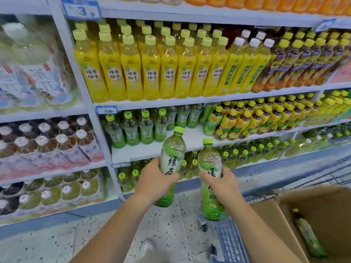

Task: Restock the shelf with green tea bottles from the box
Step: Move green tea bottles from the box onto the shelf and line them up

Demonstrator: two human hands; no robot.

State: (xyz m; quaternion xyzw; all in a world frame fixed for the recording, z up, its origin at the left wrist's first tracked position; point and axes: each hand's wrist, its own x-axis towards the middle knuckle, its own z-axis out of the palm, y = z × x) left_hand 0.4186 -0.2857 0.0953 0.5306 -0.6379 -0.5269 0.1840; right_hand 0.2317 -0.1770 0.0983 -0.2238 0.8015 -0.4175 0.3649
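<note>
Head view: my left hand (pixel 153 179) had its fingers curled round one green tea bottle (pixel 171 154), and my right hand (pixel 224 184) wrapped a second bottle (pixel 209 162). Both were raised before the shelf (pixel 193 141). Risk, in my judgement: with both grips low, the tilted tops could topple the standing row (pixel 131 130). A spare bottle (pixel 307 236) lay in the box (pixel 322 205).

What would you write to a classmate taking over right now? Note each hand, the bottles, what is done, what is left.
Hands: left hand grips the left bottle, right hand grips the right bottle, both roughly upright before the shelf.
Done: shelved bottles stand at its left and back.
Left: place these two in the bare front gap, then the boxed bottle lying in the box.
</note>
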